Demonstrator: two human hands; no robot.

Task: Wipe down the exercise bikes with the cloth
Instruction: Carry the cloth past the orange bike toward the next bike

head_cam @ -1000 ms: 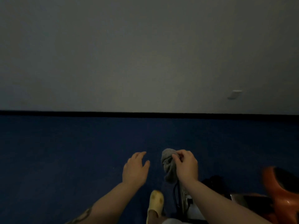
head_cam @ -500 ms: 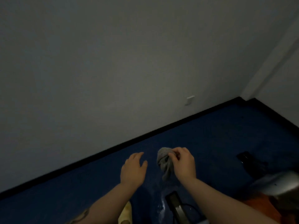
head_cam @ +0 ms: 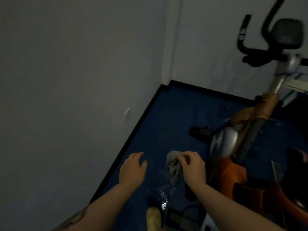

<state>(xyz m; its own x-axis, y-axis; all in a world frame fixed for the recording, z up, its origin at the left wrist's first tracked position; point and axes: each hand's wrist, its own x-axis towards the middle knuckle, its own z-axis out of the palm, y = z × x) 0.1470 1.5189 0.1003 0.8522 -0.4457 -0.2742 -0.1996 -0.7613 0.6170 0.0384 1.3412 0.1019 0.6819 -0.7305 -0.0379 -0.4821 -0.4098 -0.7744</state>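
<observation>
A crumpled grey cloth (head_cam: 174,167) hangs from my right hand (head_cam: 191,167), whose fingers pinch its top. My left hand (head_cam: 133,169) hovers beside it, palm down, fingers relaxed and holding nothing. To the right stands an orange and silver exercise bike (head_cam: 233,160), with a slanted post rising to black handlebars and a dark console (head_cam: 288,34) at the top right. Both hands are left of the bike and apart from it.
Blue carpet (head_cam: 166,124) meets a grey wall (head_cam: 75,80) on the left with a black skirting, forming a corner ahead. A black bike foot (head_cam: 199,131) lies on the floor. My yellow shoe (head_cam: 153,217) and black cables (head_cam: 185,214) are below the hands.
The view has swung right and tilted, bringing the room corner and the whole bike into sight. Both hands keep the same pose, the right still pinching the cloth.
</observation>
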